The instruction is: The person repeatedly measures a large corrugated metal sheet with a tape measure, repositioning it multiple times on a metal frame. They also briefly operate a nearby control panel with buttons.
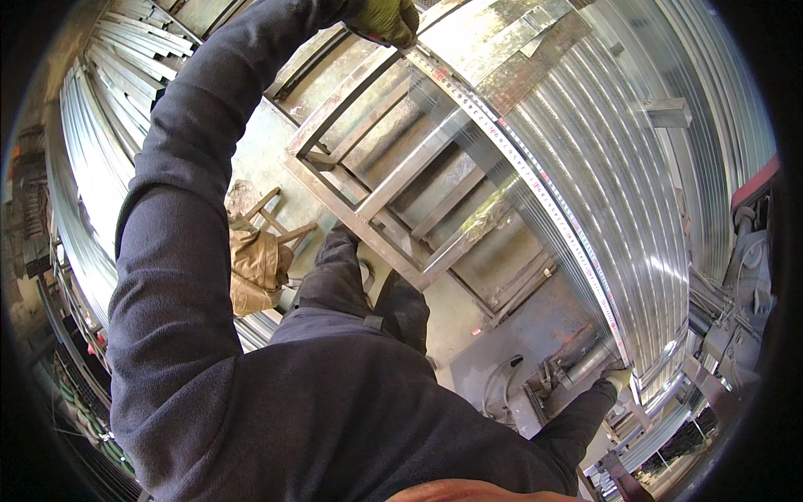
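Note:
A long white tape measure [548,197] is stretched along the near edge of a stack of ribbed, shiny metal panels [606,159]. My left hand [386,21], in a yellow-green glove, is closed on the upper end of the tape measure at the top of the view. A dark edge with a bit of red shows beneath those fingers. Far down at the right, my right hand [617,376], in a pale glove, meets the tape's other end at the panels' lower corner. It looks closed there, though its fingers are small and partly hidden.
A rusty metal frame [361,219] with crossbars stands before me, beside the panels. Machine parts with a cylinder [585,366] sit near my right arm. To the left are a wooden stool [272,219] with brown cloth [258,266] and long metal strips [92,176].

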`<state>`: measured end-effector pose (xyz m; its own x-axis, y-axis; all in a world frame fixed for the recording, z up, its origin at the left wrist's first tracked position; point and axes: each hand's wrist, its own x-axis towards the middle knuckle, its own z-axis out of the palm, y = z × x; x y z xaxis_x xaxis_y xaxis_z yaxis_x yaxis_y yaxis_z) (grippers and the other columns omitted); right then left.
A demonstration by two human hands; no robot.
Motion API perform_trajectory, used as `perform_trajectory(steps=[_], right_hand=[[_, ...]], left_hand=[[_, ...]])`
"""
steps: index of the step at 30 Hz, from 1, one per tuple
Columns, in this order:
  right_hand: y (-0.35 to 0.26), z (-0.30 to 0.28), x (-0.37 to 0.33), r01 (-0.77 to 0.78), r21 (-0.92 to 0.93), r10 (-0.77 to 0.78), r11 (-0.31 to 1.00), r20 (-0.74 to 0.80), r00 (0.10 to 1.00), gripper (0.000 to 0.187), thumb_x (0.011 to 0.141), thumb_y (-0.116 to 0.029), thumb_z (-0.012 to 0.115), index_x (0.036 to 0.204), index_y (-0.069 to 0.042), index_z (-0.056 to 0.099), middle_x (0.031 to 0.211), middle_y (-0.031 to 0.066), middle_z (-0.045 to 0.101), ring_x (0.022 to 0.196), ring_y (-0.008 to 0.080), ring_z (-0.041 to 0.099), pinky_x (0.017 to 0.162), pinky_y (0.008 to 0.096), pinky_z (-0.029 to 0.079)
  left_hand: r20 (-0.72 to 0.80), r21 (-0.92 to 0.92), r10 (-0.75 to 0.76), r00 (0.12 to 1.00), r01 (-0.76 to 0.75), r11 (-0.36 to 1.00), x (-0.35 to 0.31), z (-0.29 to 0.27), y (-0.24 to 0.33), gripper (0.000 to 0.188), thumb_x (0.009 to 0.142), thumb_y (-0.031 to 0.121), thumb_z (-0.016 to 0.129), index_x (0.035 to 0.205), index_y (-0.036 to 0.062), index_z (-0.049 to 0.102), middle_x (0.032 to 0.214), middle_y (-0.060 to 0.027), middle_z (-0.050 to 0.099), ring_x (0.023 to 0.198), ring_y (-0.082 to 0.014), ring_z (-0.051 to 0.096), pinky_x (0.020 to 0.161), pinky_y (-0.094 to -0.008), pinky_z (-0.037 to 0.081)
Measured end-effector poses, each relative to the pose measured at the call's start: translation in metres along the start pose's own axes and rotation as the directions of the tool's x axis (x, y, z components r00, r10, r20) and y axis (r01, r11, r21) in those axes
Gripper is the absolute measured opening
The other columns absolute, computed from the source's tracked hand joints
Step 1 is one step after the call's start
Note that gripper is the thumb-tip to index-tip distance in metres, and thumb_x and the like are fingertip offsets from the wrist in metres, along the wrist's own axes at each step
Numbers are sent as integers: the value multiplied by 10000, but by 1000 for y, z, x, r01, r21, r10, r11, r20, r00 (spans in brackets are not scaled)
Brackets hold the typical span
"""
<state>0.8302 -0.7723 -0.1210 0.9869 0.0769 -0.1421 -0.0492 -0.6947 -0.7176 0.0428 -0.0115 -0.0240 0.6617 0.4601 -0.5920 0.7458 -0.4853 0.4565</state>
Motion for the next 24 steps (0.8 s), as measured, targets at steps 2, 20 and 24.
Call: perform_trajectory(steps=[2, 20, 24], right_hand=[[-1, -1, 0, -13, 20, 12, 1000, 13, 1000, 393, 1028, -329, 509, 1139, 4, 684, 1070, 112, 719, 912, 234, 706, 781, 340, 581], [-27, 13, -30, -97, 184, 105, 978, -33, 994, 379, 1028, -184, 385, 1246, -15, 644, 1146, 111, 717, 958, 210, 698, 829, 347, 595], [-26, 15, -33, 107, -164, -110, 981, -14, 994, 354, 1024, -179, 411, 1233, -17, 647, 1175, 114, 715, 990, 184, 691, 859, 326, 571]], left_hand=[[6, 9, -4, 1000, 4, 1000, -3, 2, 1, 250, 930, 292, 699, 1090, 108, 754, 995, -52, 752, 956, -174, 663, 895, -353, 513], [48, 22, 6, 999, -7, 1000, 5, 6, 3, 276, 960, 256, 655, 1188, 107, 697, 1104, -65, 713, 1038, -182, 646, 944, -354, 506], [44, 27, 6, 999, -7, 1000, 6, 6, 5, 284, 966, 248, 645, 1210, 107, 685, 1128, -68, 705, 1056, -184, 642, 955, -354, 504]])
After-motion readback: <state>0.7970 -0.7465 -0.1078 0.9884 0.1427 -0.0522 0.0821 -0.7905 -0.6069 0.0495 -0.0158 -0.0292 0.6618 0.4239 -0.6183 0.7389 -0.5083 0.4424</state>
